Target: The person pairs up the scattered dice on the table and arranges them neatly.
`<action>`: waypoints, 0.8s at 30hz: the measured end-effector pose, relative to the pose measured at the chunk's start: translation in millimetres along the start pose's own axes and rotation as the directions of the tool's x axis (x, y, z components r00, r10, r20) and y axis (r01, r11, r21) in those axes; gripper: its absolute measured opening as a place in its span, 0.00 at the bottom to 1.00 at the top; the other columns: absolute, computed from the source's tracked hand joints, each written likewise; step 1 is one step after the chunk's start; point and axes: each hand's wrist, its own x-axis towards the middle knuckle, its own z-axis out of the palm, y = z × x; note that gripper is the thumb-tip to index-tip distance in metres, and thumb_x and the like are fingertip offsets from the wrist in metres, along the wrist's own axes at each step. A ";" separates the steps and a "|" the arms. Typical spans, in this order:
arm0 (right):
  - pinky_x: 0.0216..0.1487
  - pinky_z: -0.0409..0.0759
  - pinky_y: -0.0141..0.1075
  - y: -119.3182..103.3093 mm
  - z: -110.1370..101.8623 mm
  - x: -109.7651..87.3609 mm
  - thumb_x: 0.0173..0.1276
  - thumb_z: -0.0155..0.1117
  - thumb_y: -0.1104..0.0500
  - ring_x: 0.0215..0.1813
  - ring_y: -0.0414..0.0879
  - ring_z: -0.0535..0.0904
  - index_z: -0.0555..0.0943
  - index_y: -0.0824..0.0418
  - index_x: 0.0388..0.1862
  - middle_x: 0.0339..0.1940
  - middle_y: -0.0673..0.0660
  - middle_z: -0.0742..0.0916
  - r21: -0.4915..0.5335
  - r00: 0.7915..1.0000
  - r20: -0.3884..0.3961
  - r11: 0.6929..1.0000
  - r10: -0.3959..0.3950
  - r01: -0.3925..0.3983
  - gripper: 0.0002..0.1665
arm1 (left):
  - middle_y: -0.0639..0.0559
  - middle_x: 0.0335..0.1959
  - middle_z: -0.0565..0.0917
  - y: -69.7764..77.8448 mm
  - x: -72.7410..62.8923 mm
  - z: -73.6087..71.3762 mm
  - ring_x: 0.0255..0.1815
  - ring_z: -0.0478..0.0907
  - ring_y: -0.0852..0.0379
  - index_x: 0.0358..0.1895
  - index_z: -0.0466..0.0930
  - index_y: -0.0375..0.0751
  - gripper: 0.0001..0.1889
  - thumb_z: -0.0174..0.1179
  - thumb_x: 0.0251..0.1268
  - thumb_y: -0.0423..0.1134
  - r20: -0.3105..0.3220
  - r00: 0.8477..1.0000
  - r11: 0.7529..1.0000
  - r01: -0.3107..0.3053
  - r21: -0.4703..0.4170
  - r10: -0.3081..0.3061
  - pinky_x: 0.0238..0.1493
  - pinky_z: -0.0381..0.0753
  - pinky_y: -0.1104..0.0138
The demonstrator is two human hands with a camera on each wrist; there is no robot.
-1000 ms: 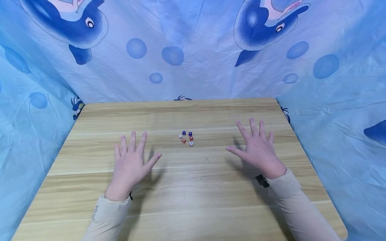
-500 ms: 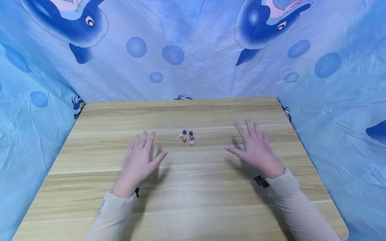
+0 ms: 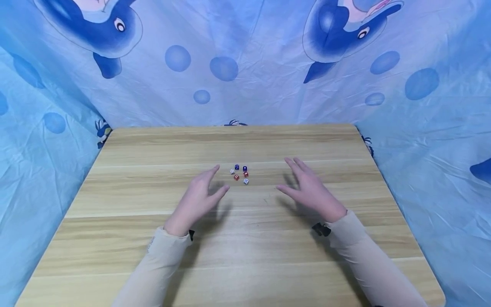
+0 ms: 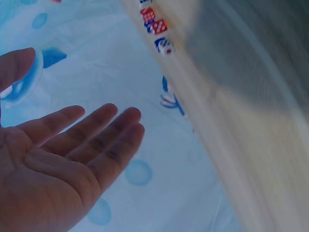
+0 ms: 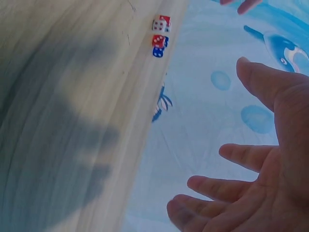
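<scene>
A small group of dice lies near the middle of the table: a white die [image 3: 232, 172] at its left, a blue die [image 3: 236, 167] and another blue die [image 3: 245, 169] at the back, a red die [image 3: 236, 177] and a second red die [image 3: 246, 174] between, and another white die [image 3: 246, 181] at the front. Just left of the dice my left hand [image 3: 197, 200] hovers, fingers extended and thumb apart. Farther off on the right, my right hand [image 3: 310, 189] is held the same way, palm inward. Both hands hold nothing and cast shadows on the wood.
The wooden table [image 3: 245, 256] has a straight back edge and rounded corners. A blue curtain [image 3: 268, 94] printed with dolphins and bubbles hangs behind it and on both sides. A dark strap piece [image 3: 321, 229] shows at the right wrist.
My left hand has swung rightward toward the dice and turned its palm inward. My right hand has moved a little left and turned inward too. The dice keep their arrangement.
</scene>
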 end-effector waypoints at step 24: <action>0.63 0.75 0.51 -17.6 38.9 35.6 0.66 0.74 0.47 0.62 0.63 0.78 0.69 0.64 0.75 0.69 0.65 0.77 0.199 0.997 -0.001 0.977 -0.071 0.070 0.44 | 0.39 0.48 0.85 4.6 46.7 50.6 0.47 0.83 0.47 0.62 0.80 0.32 0.24 0.71 0.64 0.34 0.111 0.994 0.997 0.015 -0.073 -0.007 0.51 0.82 0.56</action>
